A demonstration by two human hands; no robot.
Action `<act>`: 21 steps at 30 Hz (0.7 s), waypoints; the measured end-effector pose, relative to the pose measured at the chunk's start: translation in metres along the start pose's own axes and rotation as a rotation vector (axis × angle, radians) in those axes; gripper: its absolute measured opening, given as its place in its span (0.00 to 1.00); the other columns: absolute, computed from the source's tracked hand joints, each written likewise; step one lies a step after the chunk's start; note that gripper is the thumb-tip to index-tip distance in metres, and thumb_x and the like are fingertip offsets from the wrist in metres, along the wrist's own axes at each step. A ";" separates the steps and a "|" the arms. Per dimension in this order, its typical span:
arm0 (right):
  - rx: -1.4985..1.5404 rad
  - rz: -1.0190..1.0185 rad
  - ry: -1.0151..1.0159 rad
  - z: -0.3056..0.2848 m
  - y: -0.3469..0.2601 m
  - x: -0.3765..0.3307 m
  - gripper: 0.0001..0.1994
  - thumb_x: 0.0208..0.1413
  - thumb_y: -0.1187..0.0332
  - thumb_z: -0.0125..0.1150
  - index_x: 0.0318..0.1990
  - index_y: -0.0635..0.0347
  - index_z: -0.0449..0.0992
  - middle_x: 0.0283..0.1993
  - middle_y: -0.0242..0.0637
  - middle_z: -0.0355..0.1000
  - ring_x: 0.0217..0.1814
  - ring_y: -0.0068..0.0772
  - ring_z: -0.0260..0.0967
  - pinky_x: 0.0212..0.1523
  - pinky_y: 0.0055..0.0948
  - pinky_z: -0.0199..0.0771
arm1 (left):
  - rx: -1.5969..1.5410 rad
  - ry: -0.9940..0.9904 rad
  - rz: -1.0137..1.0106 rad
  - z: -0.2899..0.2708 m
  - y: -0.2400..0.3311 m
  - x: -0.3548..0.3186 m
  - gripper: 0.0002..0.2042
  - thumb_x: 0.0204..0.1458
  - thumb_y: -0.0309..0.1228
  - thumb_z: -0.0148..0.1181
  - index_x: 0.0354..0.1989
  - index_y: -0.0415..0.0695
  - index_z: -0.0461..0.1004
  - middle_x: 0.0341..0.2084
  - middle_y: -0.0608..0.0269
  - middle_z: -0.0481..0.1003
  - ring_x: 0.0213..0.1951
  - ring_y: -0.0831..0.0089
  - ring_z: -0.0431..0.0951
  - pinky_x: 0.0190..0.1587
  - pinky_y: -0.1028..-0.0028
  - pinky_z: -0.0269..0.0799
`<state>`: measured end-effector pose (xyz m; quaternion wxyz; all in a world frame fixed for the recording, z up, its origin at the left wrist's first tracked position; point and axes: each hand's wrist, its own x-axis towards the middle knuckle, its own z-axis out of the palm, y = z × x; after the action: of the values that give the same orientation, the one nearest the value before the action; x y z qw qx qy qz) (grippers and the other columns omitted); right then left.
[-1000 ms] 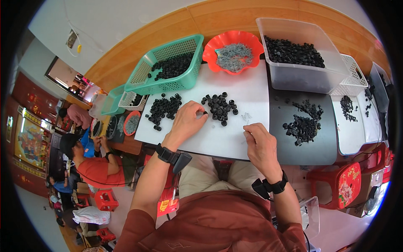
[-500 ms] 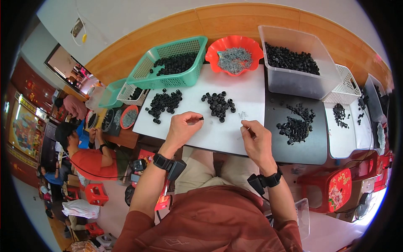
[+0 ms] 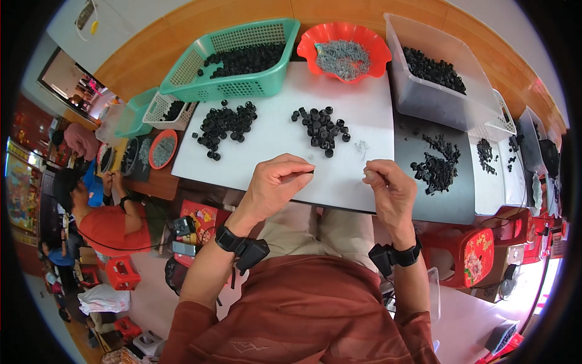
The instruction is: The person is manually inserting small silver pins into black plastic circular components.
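Above the near part of the white table [image 3: 267,145], a small black piece [image 3: 313,170] is held by the left hand [image 3: 280,185], its grip closed to a narrow pinch of thumb and forefinger. Only a dark sliver of the piece is shown at the fingertips, so its full shape cannot be told. At the right hand [image 3: 391,188], a little way across, thumb and forefinger are drawn close together; whether anything is held in that grip cannot be told.

On the shirt front [image 3: 291,303], a thin, pale, angular emblem [image 3: 248,347] is carried. The seat of the red stool [image 3: 477,258] at the right is decorated with a floral print, in which any lettering is too small to be read.

Beyond the hands, a left heap of black parts [image 3: 225,126] and a right heap of black parts [image 3: 322,128] are spread on the table. Their parts are seen to be stubby, rounded and plain black, tumbled at all angles. Just beside the right heap, a few clear slivers [image 3: 362,147] are scattered. Farther back, more black parts are held in the green basket [image 3: 236,88], and grey slivers [image 3: 345,57] are heaped in the red scalloped bowl [image 3: 306,51].
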<state>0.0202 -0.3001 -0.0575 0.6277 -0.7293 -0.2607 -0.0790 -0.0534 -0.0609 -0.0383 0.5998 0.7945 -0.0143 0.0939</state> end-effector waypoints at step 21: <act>0.113 0.035 -0.283 0.037 -0.024 -0.009 0.07 0.56 0.81 0.64 0.41 0.64 0.80 0.39 0.40 0.77 0.37 0.30 0.76 0.37 0.27 0.76 | -0.072 -0.098 -0.042 0.012 0.012 -0.023 0.18 0.48 0.20 0.69 0.46 0.38 0.69 0.36 0.59 0.80 0.40 0.74 0.82 0.48 0.73 0.79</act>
<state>-0.0067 -0.2655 -0.0478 0.6262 -0.7010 -0.3376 0.0504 -0.0759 -0.0778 -0.0341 0.6285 0.7761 -0.0301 0.0418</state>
